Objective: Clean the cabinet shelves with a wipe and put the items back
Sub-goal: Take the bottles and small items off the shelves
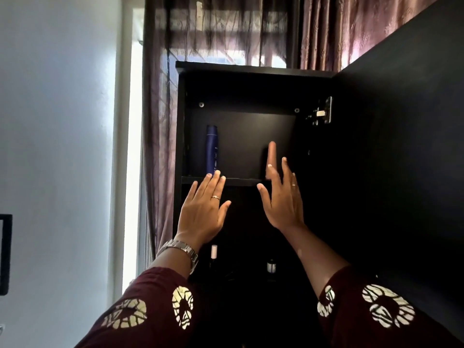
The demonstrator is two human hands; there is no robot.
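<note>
While raised toward the open black cabinet (pixel 256 71), both hands empty, fingers spread, gripping nothing. Left hand (pixel 203 209) at 9 o'clock of the right hand (pixel 283 197), fingertips (pixel 216 173) touching or just short of the front edge of the upper shelf (pixel 241 181); cannot tell which. Right hand tilted on edge, palm facing left, 1 finger pointing up in front of the back panel. No wipe in either hand. Tall blue bottle (pixel 212 149) upright on the upper shelf, in the left corner, at 12 o'clock of the left fingertips. Lower compartment very dark: 1 small bottle with a pale cap (pixel 214 252) at 6 o'clock of the left hand, 1 small dark jar (pixel 271 266) at 6 o'clock of the right hand. Watch (pixel 182 249) on the left wrist, ring on each hand. Open door (pixel 401 146) at 3 o'clock, hinge (pixel 322 113) near its top. Curtain (pixel 226 33) at 12 o'clock.
</note>
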